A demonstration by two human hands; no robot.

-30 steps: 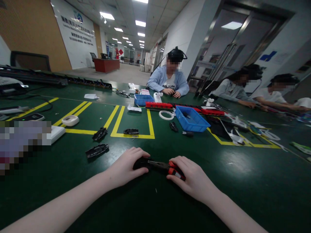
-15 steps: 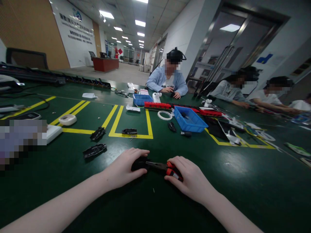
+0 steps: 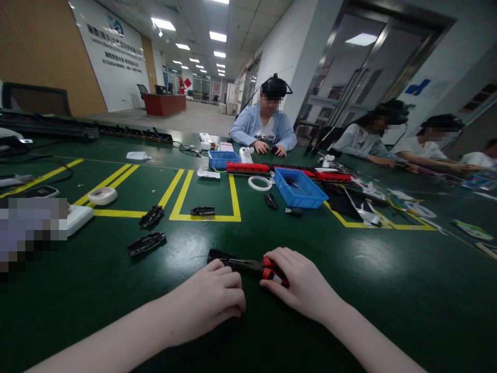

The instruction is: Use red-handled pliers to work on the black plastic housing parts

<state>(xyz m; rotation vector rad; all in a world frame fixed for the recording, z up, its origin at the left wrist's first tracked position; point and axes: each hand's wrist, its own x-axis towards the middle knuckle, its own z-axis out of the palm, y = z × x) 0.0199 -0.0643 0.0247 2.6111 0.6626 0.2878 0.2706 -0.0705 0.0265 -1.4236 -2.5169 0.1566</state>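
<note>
Left hand [image 3: 217,295]: curled palm-down at the green table [image 3: 411,290], fingertips tucked under; cannot tell whether pinching anything. Just beyond its knuckles, black part [image 3: 217,254], partly hidden, at the nose of the pliers [image 3: 250,266]; cannot tell whether gripped there. Around the pliers' red handles, right hand [image 3: 297,274], wrapped firmly, thumb on the near side. Farther back, blue bin [image 3: 306,200]; then rightward, black sheet [image 3: 341,199], white strips [image 3: 369,216], white coil [image 3: 421,210].

The pliers [image 3: 254,268] are red and black, the table [image 3: 388,305] green with yellow stripes [image 3: 234,197], the bins [image 3: 305,199] blue.
</note>
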